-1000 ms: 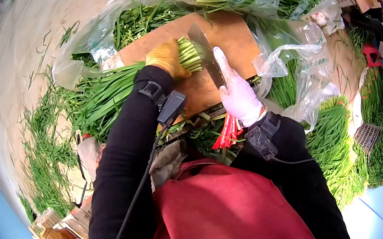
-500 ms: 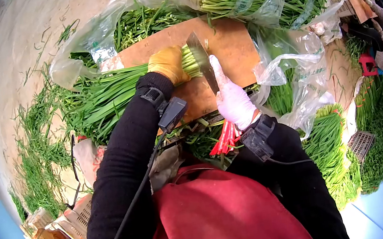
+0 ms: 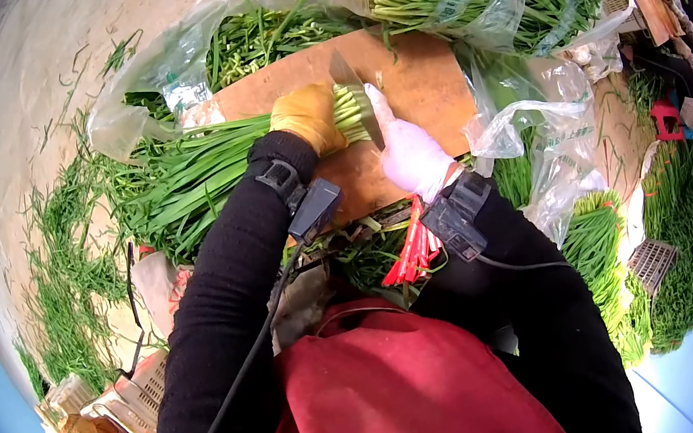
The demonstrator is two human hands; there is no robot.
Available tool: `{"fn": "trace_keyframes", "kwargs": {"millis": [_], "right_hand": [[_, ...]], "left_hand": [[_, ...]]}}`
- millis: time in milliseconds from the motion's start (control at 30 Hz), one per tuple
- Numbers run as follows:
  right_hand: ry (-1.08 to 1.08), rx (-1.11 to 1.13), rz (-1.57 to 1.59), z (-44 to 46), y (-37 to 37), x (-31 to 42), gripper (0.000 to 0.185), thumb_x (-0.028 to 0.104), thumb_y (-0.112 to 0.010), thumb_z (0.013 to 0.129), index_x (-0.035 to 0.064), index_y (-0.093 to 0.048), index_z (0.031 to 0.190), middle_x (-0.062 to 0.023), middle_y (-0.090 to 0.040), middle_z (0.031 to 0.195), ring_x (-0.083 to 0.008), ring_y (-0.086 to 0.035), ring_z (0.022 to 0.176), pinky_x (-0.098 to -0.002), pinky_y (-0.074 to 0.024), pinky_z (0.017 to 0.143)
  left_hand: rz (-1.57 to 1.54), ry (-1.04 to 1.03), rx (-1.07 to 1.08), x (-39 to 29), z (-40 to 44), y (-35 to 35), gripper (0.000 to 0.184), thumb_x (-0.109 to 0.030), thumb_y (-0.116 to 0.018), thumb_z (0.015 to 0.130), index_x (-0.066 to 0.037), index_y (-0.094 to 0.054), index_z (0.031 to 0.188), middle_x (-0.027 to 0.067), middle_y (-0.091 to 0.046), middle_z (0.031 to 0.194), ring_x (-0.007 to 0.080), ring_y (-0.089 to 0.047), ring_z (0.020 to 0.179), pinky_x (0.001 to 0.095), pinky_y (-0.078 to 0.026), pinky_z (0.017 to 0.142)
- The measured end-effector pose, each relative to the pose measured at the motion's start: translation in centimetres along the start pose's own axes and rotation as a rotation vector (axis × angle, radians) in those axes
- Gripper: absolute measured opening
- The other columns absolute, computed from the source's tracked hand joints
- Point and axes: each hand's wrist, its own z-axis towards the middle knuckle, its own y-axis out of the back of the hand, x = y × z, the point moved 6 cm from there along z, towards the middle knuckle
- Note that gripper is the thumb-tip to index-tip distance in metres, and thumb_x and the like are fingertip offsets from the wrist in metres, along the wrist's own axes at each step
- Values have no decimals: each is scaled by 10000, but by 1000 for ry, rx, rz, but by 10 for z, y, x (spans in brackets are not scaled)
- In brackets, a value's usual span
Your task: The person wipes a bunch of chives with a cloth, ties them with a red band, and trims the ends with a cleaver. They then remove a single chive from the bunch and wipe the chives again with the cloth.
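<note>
The right hand [image 3: 417, 158] has its fingers closed on the knife [image 3: 344, 72], blade crosswise at the chive bundle's [image 3: 198, 163] pale ends over the board [image 3: 433, 103]; nearer these stalks, the left hand [image 3: 308, 118] clamps them, leaves trailing leftward.

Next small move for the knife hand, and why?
I'd press the knife down with the right hand, trimming just the ends. The blade appears to lie across the stalks near their pale ends, the left hand grips them over the board, and a short stretch of stalk separates its glove from the blade.
</note>
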Motion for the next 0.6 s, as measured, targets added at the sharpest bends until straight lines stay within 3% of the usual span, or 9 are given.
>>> {"fn": "trace_keyframes", "kwargs": {"millis": [233, 333, 467, 600], "right_hand": [[-45, 24, -14, 26, -15, -2, 861, 9, -460, 814, 133, -26, 1547, -288, -633, 1071, -422, -630, 973, -477, -480, 878], [-78, 42, 26, 19, -8, -2, 858, -22, -451, 786, 144, -84, 1544, -317, -626, 1013, -461, -613, 945, -496, -477, 842], [-90, 162, 40, -1, 5, -5, 841, 6, -467, 808, 118, -79, 1545, -296, -598, 1162, -427, -602, 1053, -473, -463, 932], [-94, 113, 45, -15, -22, -11, 902, 34, -507, 807, 120, 8, 1543, -293, -561, 1223, -429, -634, 924, -490, -504, 807]], "left_hand": [[21, 26, -3, -4, -4, 6, 600, -359, -859, 587, -67, -648, 1067, 153, -690, 1057, 310, -667, 995, 391, -540, 845], [48, 32, -28, -4, -4, 4, 610, -376, -860, 587, -65, -660, 1073, 143, -691, 1071, 295, -668, 1010, 385, -544, 859], [32, 3, -42, -9, -7, 8, 659, -363, -865, 572, -63, -621, 1106, 150, -684, 1056, 320, -657, 1007, 402, -534, 861], [23, -9, -59, -4, -3, 0, 695, -338, -863, 560, -62, -584, 1133, 176, -672, 1038, 349, -653, 978, 419, -528, 838]]}}
